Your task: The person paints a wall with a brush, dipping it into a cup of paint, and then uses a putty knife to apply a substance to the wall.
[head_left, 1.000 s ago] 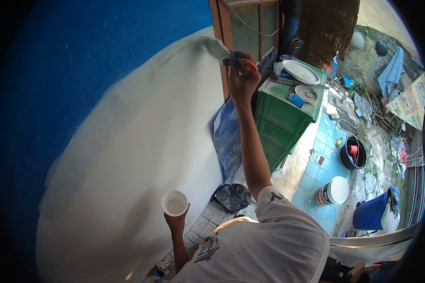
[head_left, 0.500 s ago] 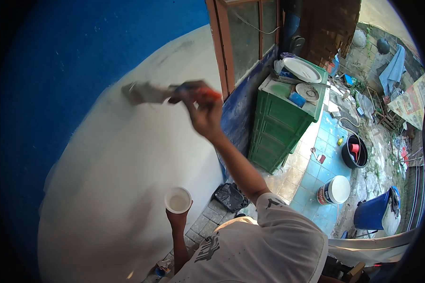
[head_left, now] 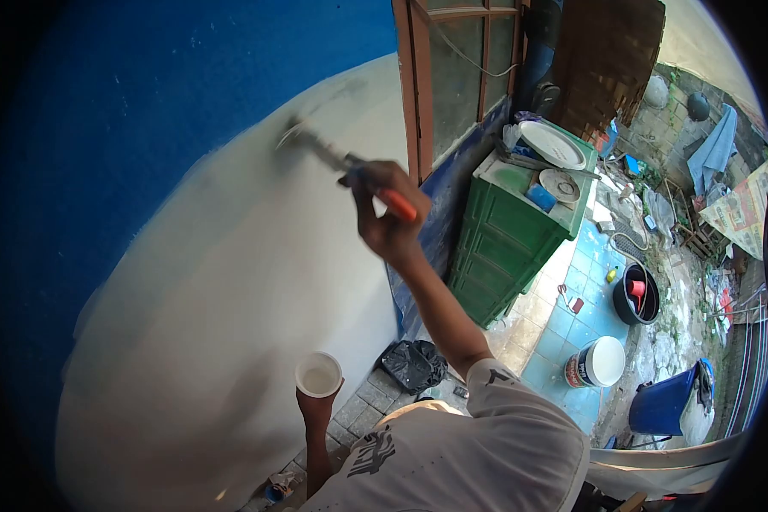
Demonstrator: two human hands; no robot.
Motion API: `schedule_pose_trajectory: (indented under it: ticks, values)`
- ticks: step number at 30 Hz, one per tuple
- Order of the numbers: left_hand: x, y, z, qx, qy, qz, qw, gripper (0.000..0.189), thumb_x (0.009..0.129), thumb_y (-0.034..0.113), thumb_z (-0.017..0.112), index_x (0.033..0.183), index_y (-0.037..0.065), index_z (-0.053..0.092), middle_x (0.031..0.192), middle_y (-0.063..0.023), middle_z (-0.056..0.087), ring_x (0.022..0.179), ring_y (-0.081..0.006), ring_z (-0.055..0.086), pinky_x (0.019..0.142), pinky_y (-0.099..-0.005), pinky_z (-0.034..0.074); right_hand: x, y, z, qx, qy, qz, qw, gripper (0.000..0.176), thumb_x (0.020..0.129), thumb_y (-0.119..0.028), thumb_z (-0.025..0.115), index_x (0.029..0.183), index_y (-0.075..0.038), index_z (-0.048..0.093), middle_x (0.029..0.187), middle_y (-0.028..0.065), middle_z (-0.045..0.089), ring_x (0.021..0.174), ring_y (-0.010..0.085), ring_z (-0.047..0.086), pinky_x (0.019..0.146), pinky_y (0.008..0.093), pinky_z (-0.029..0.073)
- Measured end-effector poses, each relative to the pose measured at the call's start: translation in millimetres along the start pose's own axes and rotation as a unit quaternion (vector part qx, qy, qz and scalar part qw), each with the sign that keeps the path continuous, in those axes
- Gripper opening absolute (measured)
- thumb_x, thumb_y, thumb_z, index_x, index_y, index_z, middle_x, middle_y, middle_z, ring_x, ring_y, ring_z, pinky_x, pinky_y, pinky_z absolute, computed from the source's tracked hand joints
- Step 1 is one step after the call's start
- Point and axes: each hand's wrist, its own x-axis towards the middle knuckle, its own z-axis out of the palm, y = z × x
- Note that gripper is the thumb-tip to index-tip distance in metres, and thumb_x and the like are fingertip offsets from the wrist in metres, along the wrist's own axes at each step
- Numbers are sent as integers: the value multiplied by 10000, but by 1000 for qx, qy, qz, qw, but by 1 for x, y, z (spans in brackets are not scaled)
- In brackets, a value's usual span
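Observation:
My right hand is raised in front of the wall, fingers wrapped round the orange and dark handle of a paintbrush. The brush is seen nearly edge-on and slightly blurred; its far end lies at the white part of the wall, just below the border with the blue paint. Lower down, my left hand holds up a white cup, its open mouth facing me. Pale material shows inside the cup.
A brown-framed window adjoins the wall. Right of it stands a green cabinet carrying dishes. A black plastic bag lies on the paving. Further right are a paint bucket, a black tub and a blue bin.
The brush has moved right and slightly up along the white area, turning from flat-on to nearly edge-on. My right hand has shifted a little right and down. The cup stays in my left hand.

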Motion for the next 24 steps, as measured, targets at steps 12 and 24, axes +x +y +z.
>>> schedule_pose_trajectory:
  ticks: [12,24]
  values:
    - [24,39,9,-25,25,37,999,506,731,128,948,1122,-1,654,1014,-80,719,903,-192,681,812,-348,562,43,100,-43,41,146,125,980,100,977,-3,667,1061,51,660,920,105,735,803,156,733,737,282,585]
    - [30,8,17,-12,-8,-12,1000,463,736,83,935,1091,-9,652,974,-76,719,822,-155,682,692,-309,573,2,-12,8,209,6,63,976,119,852,112,723,941,50,674,961,173,733,858,228,761,697,291,605]
